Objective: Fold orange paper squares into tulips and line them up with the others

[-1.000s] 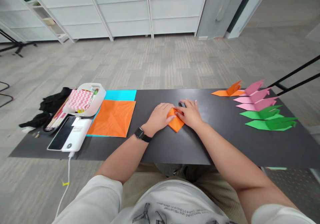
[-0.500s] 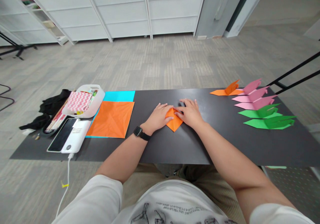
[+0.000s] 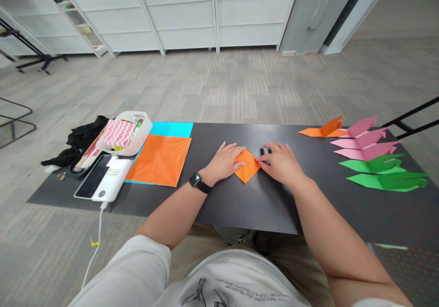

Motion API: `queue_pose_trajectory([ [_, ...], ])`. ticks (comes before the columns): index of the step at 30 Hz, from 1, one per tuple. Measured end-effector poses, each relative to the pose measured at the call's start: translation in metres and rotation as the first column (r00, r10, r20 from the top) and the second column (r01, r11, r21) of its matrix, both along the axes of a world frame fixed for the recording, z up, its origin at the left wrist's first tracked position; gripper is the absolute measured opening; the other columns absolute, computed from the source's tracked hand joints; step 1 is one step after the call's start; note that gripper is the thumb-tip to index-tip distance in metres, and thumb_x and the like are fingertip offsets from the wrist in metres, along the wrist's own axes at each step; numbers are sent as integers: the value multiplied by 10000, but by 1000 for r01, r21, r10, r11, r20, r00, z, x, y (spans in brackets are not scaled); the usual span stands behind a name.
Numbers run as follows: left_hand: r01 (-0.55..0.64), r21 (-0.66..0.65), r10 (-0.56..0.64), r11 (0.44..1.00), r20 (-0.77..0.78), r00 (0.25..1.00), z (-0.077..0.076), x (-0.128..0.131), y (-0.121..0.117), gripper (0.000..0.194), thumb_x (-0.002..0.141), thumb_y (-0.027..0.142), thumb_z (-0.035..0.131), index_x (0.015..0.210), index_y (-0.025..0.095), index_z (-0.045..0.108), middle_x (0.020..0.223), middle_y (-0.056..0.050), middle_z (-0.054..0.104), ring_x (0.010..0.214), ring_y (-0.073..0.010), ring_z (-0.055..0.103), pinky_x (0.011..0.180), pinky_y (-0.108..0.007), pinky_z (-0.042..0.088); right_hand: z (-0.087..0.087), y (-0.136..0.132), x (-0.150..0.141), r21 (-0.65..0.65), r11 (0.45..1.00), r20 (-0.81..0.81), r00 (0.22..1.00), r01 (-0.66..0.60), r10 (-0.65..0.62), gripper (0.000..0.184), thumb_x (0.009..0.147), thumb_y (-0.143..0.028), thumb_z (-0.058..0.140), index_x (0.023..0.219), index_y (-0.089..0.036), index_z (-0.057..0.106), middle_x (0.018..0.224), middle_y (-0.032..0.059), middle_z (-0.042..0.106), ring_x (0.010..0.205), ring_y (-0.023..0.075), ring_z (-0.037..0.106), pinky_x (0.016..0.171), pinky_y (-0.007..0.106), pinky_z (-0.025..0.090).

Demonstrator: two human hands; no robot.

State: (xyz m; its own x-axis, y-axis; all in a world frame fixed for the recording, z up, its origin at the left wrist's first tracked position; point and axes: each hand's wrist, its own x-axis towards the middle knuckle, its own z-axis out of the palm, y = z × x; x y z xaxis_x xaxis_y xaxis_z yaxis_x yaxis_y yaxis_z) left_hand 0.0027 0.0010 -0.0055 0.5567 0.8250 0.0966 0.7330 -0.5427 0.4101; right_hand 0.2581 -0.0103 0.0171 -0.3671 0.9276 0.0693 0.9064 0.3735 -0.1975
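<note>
A small square of folded orange paper (image 3: 247, 169) lies on the dark table with one corner toward me. My left hand (image 3: 224, 161) rests flat over its left side, fingers stretched out and thumb on the paper; a black watch (image 3: 196, 180) is on that wrist. At the paper's right corner, the thumb and index finger of my right hand (image 3: 279, 161) pinch the edge, while the other fingers curl above the tabletop. The left fingers cover part of the paper's left edge.
Folded paper birds in orange (image 3: 324, 128), pink (image 3: 366, 144) and green (image 3: 387, 181) stand at the right. On the left lie orange sheets (image 3: 159, 160) over blue ones (image 3: 174, 128), a white basket (image 3: 144, 133), a phone (image 3: 94, 179) and a white power bank (image 3: 112, 181) with a cable.
My right hand has slid from the upper part of the orange paper to its right corner, uncovering more of it. My left hand stays on the left side. The camera view has shifted slightly.
</note>
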Motion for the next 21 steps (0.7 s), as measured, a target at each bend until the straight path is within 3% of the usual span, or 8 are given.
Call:
queue_pose_trajectory([
  [6, 1, -13, -1, 1000, -4, 1000, 4, 1, 0, 540, 1055, 367, 597, 1569, 228, 503, 1614, -105, 574, 1570, -285, 445, 1359, -565, 197, 3, -6, 14, -57, 998, 67, 997, -35, 38, 268, 941, -344, 733, 1169, -417, 854, 1492, 85, 642, 1371, 409, 548, 1190, 746, 368],
  [9, -6, -27, 6, 1000, 2, 1000, 7, 1, -1, 538, 1048, 356, 609, 1563, 232, 512, 1611, -98, 579, 1565, -292, 450, 1357, -577, 200, 4, -5, 24, -70, 996, 68, 996, -53, 58, 229, 918, -364, 752, 1106, -419, 870, 1488, 80, 652, 1348, 423, 570, 1161, 736, 395],
  [14, -6, -41, 5, 999, -3, 1000, 7, 1, -1, 543, 1040, 353, 624, 1562, 244, 520, 1621, -91, 571, 1571, -286, 442, 1357, -575, 203, 6, 7, 37, -40, 996, -20, 997, -75, 74, 229, 948, -345, 660, 906, -319, 884, 1370, 87, 723, 1234, 342, 664, 1119, 558, 499],
  [17, -3, -32, 4, 999, 3, 1000, 4, 0, 1, 556, 1036, 359, 630, 1571, 257, 516, 1620, -90, 572, 1575, -288, 439, 1356, -571, 206, 5, 13, 26, 83, 997, -171, 985, 5, 9, 291, 1002, -385, 612, 1105, -280, 863, 1316, 104, 735, 1213, 317, 672, 1114, 517, 512],
  [21, 0, -20, 1, 1000, 20, 1000, 1, 0, 2, 584, 1027, 371, 643, 1582, 255, 508, 1599, -93, 592, 1571, -297, 442, 1359, -580, 189, -5, 12, -1, 110, 992, -201, 977, -56, 77, 294, 986, -376, 688, 1233, -304, 831, 1485, 119, 635, 1392, 338, 567, 1206, 574, 425],
])
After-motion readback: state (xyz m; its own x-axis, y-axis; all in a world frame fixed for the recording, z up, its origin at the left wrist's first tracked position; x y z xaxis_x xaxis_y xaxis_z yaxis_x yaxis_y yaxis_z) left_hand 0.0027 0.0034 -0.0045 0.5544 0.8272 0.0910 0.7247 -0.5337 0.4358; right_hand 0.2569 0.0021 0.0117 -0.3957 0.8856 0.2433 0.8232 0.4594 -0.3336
